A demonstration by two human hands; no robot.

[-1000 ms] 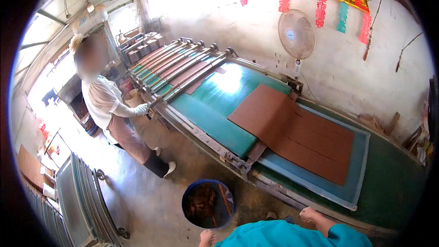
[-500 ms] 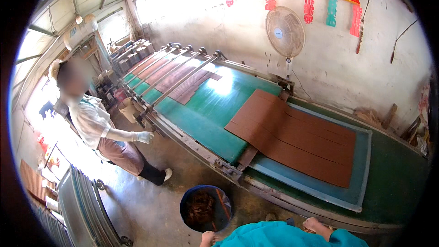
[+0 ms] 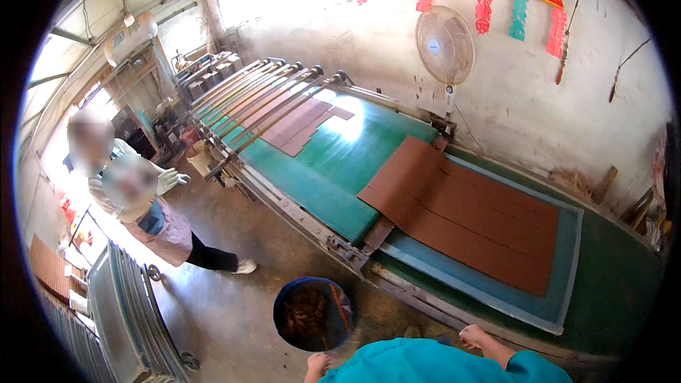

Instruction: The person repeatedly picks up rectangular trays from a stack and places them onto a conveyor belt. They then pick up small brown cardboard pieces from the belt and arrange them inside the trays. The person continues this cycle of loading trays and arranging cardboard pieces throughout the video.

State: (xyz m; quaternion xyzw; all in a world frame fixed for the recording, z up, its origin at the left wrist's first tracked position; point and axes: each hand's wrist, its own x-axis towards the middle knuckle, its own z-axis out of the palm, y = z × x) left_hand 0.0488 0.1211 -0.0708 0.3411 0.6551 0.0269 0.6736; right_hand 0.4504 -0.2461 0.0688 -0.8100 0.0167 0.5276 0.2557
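Note:
Both my hands show at the lower edge, beside my teal top. My left hand (image 3: 319,363) is curled closed, with no object showing in it. A similar curl closes my right hand (image 3: 471,337), near the machine's front rail (image 3: 440,311) and apart from the brown sheet. That wide brown sheet (image 3: 482,213), marked by long slits, lies mostly on a blue-rimmed framed screen (image 3: 572,269). Its left end arches over a roller bar (image 3: 377,234) onto the green conveyor belt (image 3: 312,184). Neither hand touches the sheet or the screen.
A dark blue tub (image 3: 312,314) with brown scraps stands on the floor. A gloved co-worker (image 3: 159,220) stands left of the belt. Stacked framed screens (image 3: 131,319) on wheels fill the lower left. Rods (image 3: 284,110) cross the far belt above brown strips (image 3: 287,135). A fan (image 3: 445,46) stands by the wall.
The brown sheet and its screen have shifted slightly right. More rods show across the far belt. The co-worker has turned and raised the gloved hands. My hands stay curled.

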